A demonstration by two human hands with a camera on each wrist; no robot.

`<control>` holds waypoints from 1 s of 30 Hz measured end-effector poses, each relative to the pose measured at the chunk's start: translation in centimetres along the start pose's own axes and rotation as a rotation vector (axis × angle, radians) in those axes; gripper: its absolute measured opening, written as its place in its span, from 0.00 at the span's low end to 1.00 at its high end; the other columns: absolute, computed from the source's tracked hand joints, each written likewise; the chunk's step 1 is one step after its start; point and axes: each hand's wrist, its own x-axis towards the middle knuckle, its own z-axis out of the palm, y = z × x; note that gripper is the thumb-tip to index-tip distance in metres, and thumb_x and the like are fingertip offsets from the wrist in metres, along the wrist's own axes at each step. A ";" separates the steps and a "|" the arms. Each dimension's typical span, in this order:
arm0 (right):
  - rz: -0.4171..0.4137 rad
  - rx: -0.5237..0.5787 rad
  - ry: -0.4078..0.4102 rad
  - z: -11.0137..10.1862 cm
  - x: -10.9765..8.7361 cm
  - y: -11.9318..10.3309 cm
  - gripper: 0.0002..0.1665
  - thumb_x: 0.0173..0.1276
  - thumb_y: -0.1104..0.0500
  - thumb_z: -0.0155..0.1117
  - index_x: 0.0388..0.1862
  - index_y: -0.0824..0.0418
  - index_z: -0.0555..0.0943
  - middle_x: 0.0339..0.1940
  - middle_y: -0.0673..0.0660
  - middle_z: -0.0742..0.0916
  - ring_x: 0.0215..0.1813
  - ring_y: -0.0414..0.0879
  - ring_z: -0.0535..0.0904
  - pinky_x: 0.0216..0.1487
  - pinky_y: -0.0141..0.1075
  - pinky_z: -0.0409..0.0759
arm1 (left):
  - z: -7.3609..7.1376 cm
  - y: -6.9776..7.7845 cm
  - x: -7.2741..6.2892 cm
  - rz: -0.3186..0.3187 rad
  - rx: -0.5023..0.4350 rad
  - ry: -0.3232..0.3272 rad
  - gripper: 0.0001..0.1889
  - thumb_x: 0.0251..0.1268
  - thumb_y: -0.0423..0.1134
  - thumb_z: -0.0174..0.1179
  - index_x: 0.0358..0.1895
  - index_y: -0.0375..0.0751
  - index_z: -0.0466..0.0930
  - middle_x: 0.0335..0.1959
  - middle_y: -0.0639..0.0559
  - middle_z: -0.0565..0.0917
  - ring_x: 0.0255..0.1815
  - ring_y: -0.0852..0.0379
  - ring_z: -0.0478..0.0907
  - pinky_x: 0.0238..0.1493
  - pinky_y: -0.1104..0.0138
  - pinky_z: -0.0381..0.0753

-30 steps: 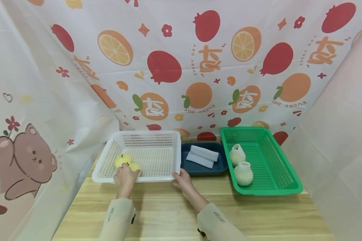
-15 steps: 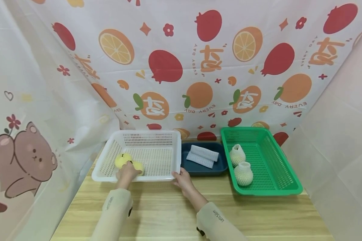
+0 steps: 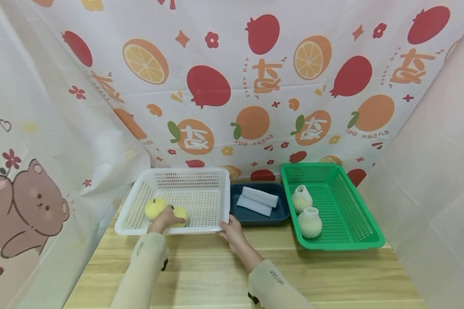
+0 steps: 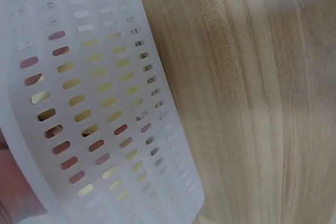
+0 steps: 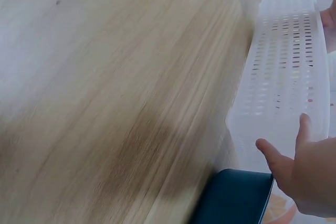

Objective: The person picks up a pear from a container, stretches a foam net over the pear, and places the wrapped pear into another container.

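Two round yellow fruits with dark stems lie at the left of the white plastic basket (image 3: pixel 201 230) in the head view. My left hand (image 3: pixel 163 219) reaches over its front rim and grips the right yellow fruit (image 3: pixel 181 213), covering part of it. Beside that hand sits the left yellow fruit (image 3: pixel 153 208). Through the basket's slots, the left wrist view shows fingers (image 4: pixel 61 147) and patches of yellow. At the front right corner my right hand (image 3: pixel 233 234) holds the basket's rim, its thumb and a finger against the outer wall in the right wrist view.
A dark blue tray (image 3: pixel 283 210) holding folded white foam nets (image 3: pixel 257 201) stands right of the white basket. Further right, a green basket (image 3: pixel 357 206) contains two net-wrapped fruits (image 3: pixel 310 224). A patterned cloth (image 3: pixel 251 81) hangs behind the wooden table (image 3: pixel 209 279).
My left hand has shifted right inside the basket and the right yellow fruit has moved a little to the right, opening a gap between the fruits. The right hand stays at the corner.
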 end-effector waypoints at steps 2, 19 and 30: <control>0.007 0.026 0.007 0.1 0.0 0.0 0.26 0.69 0.69 0.48 0.64 0.74 0.59 0.60 0.72 0.70 0.58 0.63 0.70 0.51 0.43 0.74 | 0.0 -0.2 0.3 -0.005 -0.020 -0.010 0.49 0.56 0.46 0.63 0.65 0.18 0.40 0.62 0.20 0.54 0.61 0.27 0.54 0.58 0.43 0.59; -0.006 0.044 0.033 0.4 -0.2 -0.2 0.23 0.69 0.70 0.49 0.60 0.81 0.62 0.57 0.73 0.72 0.57 0.62 0.70 0.56 0.44 0.70 | 0.5 -0.1 1.0 0.016 -0.189 0.089 0.50 0.55 0.45 0.63 0.68 0.25 0.38 0.62 0.21 0.54 0.60 0.27 0.56 0.57 0.41 0.58; 0.003 0.021 0.005 0.2 -0.5 -0.4 0.26 0.70 0.67 0.49 0.62 0.80 0.61 0.59 0.73 0.70 0.59 0.62 0.68 0.59 0.44 0.67 | 0.1 0.9 0.6 0.031 -0.394 0.328 0.49 0.54 0.50 0.62 0.70 0.31 0.40 0.64 0.25 0.55 0.62 0.31 0.56 0.59 0.45 0.59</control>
